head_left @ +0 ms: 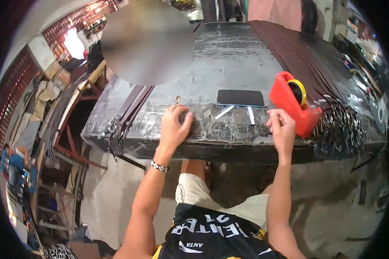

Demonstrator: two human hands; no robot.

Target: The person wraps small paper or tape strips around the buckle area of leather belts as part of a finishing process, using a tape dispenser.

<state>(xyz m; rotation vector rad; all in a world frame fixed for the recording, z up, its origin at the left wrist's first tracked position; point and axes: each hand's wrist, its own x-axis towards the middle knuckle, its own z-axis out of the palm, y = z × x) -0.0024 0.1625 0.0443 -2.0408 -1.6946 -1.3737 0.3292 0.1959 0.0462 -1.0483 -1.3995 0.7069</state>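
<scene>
My left hand (176, 125) rests at the front part of the dark, tape-covered table (229, 47), its fingers curved and apart around a small dark gap. Just beyond its fingertips lies a small ring-like object (177, 99). My right hand (282, 125) is over the front edge with its fingers curled together; what they hold, if anything, is too small to make out. Between the hands lie a black phone (240, 98) and two white strips (251, 115). Close to my right hand stands a red tape dispenser (285, 97) with a yellow-rimmed roll (299, 91).
Long dark brown strips (289, 52) run over the table's right side, ending in a bunch of metal hooks (339, 129). More strips (134, 103) lie at the left. A wooden rack (73, 103) stands further left. A blurred area covers the upper left.
</scene>
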